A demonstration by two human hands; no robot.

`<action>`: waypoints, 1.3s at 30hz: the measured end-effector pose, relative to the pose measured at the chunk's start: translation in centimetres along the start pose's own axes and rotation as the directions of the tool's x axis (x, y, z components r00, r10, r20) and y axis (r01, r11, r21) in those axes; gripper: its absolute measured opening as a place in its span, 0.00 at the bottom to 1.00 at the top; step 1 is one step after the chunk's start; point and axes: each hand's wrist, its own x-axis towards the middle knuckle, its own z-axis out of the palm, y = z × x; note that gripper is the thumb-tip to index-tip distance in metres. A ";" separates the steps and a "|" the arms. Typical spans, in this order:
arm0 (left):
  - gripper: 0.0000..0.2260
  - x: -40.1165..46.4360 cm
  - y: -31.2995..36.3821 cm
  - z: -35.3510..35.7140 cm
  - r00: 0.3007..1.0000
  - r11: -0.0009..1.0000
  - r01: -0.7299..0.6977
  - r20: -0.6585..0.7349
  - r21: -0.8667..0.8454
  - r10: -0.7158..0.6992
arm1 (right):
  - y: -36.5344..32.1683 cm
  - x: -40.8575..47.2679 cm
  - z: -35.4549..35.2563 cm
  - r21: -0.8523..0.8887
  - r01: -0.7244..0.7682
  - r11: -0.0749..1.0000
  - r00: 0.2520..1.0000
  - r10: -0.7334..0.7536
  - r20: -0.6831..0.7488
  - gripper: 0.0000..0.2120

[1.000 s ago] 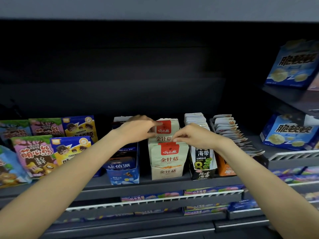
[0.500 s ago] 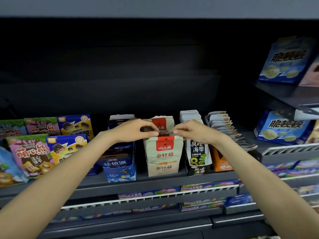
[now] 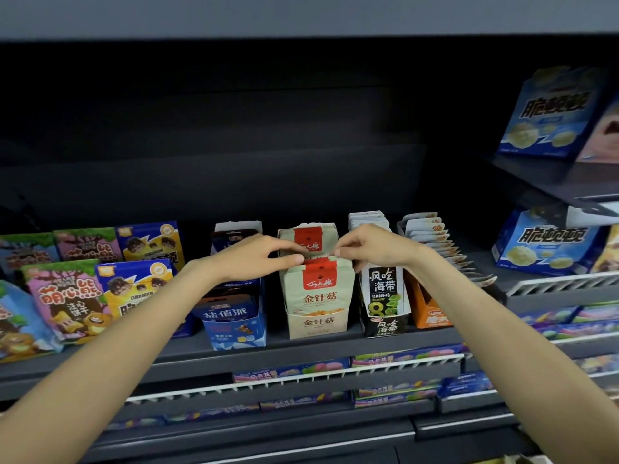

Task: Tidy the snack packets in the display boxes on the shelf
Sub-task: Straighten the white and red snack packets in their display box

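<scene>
Straightening was under way: top edges of beige red-labelled paper packets [image 3: 318,289] in the beige cardboard display box [image 3: 316,324] were pinched by left hand [image 3: 259,259] and right hand [image 3: 370,247], fingers curled. Fanned white packets [image 3: 435,242] right of the hands looked untidied. Dark grey metal shelf [image 3: 301,346], dim shop aisle.

beige packets [image 3: 317,289] — red tabs | seaweed box [image 3: 383,298] — black, green print | orange box [image 3: 432,313] | blue box [image 3: 234,324]
</scene>
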 end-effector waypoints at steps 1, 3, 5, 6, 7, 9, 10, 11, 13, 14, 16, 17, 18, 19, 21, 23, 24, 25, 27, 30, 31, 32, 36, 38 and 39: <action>0.23 -0.2 0.0 0.2 1.000 1.000 0.009 -0.006 -0.024 -0.009 | -0.1 0.2 0.1 -0.036 0.005 0.999 1.000 -0.006 -0.027 0.11; 0.26 -0.6 0.1 0.7 1.000 0.998 0.018 -0.017 -0.054 -0.019 | -0.2 0.4 0.4 -0.141 0.016 0.990 0.996 -0.028 -0.085 0.10; 0.27 -0.9 0.3 1.1 0.999 0.998 0.020 -0.035 -0.065 -0.022 | -0.3 0.4 0.6 -0.213 0.029 0.977 0.989 -0.058 -0.135 0.09; 0.28 -1.0 0.3 1.3 0.999 0.998 0.021 -0.047 -0.066 -0.024 | -0.3 0.3 0.6 -0.226 0.036 0.973 0.985 -0.073 -0.156 0.08; 0.29 -1.1 0.4 1.3 0.998 0.998 0.021 -0.057 -0.064 -0.025 | -0.4 0.2 0.6 -0.240 0.048 0.970 0.981 -0.091 -0.171 0.07; 0.32 -1.3 0.5 1.3 0.997 0.998 0.033 -0.065 -0.061 -0.037 | -0.3 0.1 0.8 -0.311 0.057 0.949 0.972 -0.124 -0.199 0.07; 0.34 -1.3 0.5 1.3 0.997 0.998 0.042 -0.065 -0.056 -0.046 | -0.4 -0.1 1.0 -0.356 0.054 0.933 0.966 -0.139 -0.219 0.07; 0.36 -1.4 0.5 1.3 0.996 0.998 0.049 -0.066 -0.047 -0.052 | -0.5 -0.2 1.2 -0.385 0.051 0.921 0.957 -0.155 -0.244 0.07; 0.37 -1.4 0.5 1.4 0.996 0.996 0.055 -0.070 -0.066 -0.059 | -1.0 -0.7 1.3 -0.350 0.076 0.934 0.930 -0.193 -0.312 0.07; 0.35 -1.4 0.5 1.3 0.994 0.993 0.049 -0.087 -0.111 -0.058 | -1.4 -1.0 1.1 -0.300 0.098 0.949 0.916 -0.204 -0.345 0.07; 0.31 -1.3 0.7 1.0 0.985 0.977 0.024 -0.159 -0.210 -0.059 | -2.4 -1.7 0.3 -0.264 0.139 0.955 0.896 -0.234 -0.378 0.07; 0.30 -1.2 0.8 0.9 0.978 0.970 0.009 -0.199 -0.243 -0.059 | -2.7 -1.9 0.0 -0.290 0.144 0.946 0.891 -0.251 -0.378 0.08; 0.29 -1.2 1.0 0.7 0.972 0.965 -0.004 -0.229 -0.262 -0.058 | -2.9 -2.1 -0.1 -0.326 0.143 0.934 0.887 -0.267 -0.376 0.08; 0.28 -1.1 1.2 0.7 0.967 0.963 -0.015 -0.247 -0.270 -0.054 | -2.9 -2.2 -0.2 -0.356 0.137 0.924 0.885 -0.276 -0.375 0.09; 0.26 -1.0 1.3 0.9 0.967 0.961 -0.011 -0.249 -0.277 -0.061 | -2.6 -2.5 0.0 -0.363 0.123 0.923 0.886 -0.267 -0.380 0.09; 0.25 -1.1 1.0 1.5 0.971 0.962 0.010 -0.226 -0.275 -0.075 | -2.0 -2.8 0.1 -0.288 0.131 0.949 0.906 -0.233 -0.354 0.09; 0.25 -1.2 0.8 1.8 0.974 0.966 0.019 -0.212 -0.256 -0.076 | -1.8 -3.0 0.3 -0.246 0.152 0.957 0.920 -0.228 -0.319 0.09; 0.26 -1.3 0.7 2.0 0.977 0.973 0.028 -0.201 -0.229 -0.076 | -1.6 -3.2 0.6 -0.231 0.174 0.957 0.931 -0.236 -0.278 0.09; 0.27 -1.3 0.7 2.1 0.979 0.983 0.038 -0.188 -0.179 -0.072 | -1.2 -3.4 1.1 -0.292 0.194 0.937 0.941 -0.261 -0.213 0.10; 0.27 -1.4 1.1 1.8 0.981 0.983 0.022 -0.185 -0.183 -0.056 | -0.9 -3.2 1.1 -0.343 0.187 0.920 0.918 -0.288 -0.273 0.07; 0.29 -1.5 1.2 1.7 0.981 0.980 0.016 -0.186 -0.198 -0.054 | -0.9 -3.1 0.7 -0.334 0.183 0.925 0.886 -0.302 -0.351 0.06; 0.30 -1.5 1.2 1.6 0.981 0.978 0.016 -0.186 -0.209 -0.056 | -0.9 -3.2 0.3 -0.332 0.168 0.928 0.840 -0.311 -0.445 0.06; 0.27 -1.6 0.8 1.6 0.981 0.985 0.031 -0.184 -0.171 -0.063 | -1.4 -4.8 -2.0 -0.324 0.146 0.935 0.545 -0.350 -0.762 0.05; 0.25 -1.6 0.8 1.9 0.981 0.987 0.034 -0.184 -0.159 -0.064 | -1.4 -6.2 -2.8 -0.350 0.164 0.922 0.420 -0.386 -0.821 0.06; 0.25 -1.7 0.8 2.0 0.980 0.988 0.033 -0.191 -0.150 -0.062 | -1.3 -6.8 -3.2 -0.369 0.164 0.915 0.381 -0.404 -0.832 0.06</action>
